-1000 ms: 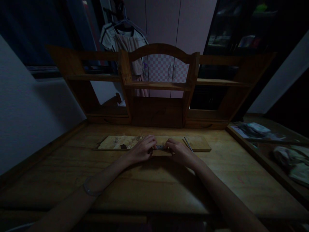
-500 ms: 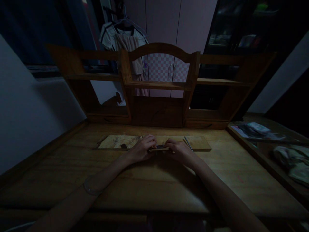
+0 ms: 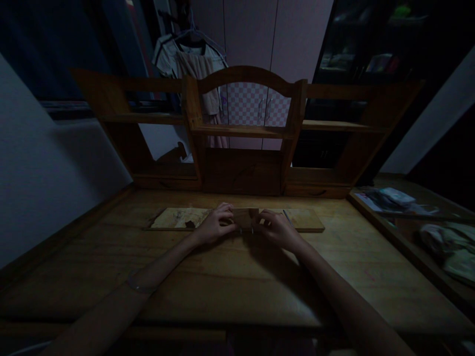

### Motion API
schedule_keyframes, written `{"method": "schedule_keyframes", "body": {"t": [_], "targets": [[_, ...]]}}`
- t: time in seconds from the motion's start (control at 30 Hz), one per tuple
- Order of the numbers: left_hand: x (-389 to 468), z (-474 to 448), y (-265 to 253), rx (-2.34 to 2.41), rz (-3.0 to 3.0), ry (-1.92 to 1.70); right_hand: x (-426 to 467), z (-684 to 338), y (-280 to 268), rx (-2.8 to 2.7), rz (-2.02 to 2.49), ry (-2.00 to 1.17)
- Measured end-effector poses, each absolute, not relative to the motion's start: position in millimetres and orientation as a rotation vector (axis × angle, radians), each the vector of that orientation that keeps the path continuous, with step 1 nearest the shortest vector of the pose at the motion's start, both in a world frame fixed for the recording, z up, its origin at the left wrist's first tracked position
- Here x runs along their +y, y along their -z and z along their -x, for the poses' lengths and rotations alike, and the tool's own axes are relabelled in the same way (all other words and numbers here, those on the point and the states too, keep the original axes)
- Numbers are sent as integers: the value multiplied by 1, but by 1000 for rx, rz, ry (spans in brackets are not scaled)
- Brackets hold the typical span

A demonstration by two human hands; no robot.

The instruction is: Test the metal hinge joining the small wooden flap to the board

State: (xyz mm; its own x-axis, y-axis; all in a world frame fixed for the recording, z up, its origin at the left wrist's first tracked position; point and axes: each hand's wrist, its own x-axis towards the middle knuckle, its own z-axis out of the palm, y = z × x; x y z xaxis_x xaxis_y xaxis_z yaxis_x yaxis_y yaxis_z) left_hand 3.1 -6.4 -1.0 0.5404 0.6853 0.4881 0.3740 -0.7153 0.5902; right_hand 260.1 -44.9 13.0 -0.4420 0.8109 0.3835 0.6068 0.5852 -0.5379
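Note:
Both hands hold a small flat brown wooden piece point(image 3: 243, 216) between them, just above the desk. My left hand point(image 3: 215, 225) is closed on its left end, the thumb along the lower edge. With fingers bent, my right hand point(image 3: 278, 230) pinches the right end. A darker patch shows at the piece's upper right, and two short pale prongs stick out below it; what they are I cannot make out. Behind the hands lies a long wooden board point(image 3: 309, 221), its left part rough and stained. A thin dark stick point(image 3: 287, 216) rests on the board beside my right hand.
The wooden desk point(image 3: 222, 287) stretches out under both arms. A wooden shelf unit point(image 3: 243, 131) stands along its back edge. On the right, a lower surface carries crumpled cloth point(image 3: 451, 249) and a clear plastic packet point(image 3: 397, 195). Clothes point(image 3: 200, 57) hang behind the shelves.
The wooden piece has turned from nearly edge-on to showing its broad face, with the prongs now pointing down. Both hands have shifted slightly with it.

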Motion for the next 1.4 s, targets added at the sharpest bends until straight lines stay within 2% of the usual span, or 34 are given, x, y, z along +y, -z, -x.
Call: {"method": "schedule_keyframes", "body": {"t": [0.27,0.77,1.4], "targets": [[0,-6,4,963,-2287,-1027,-39,-259,-14,-2102,1249,-584],[5,-6,8,1062,-2386,-919,-39,-261,-10,-2065,1314,-519],[5,-14,11,1151,-2277,-1083,-39,-260,-10,-2102,1277,-448]]}}
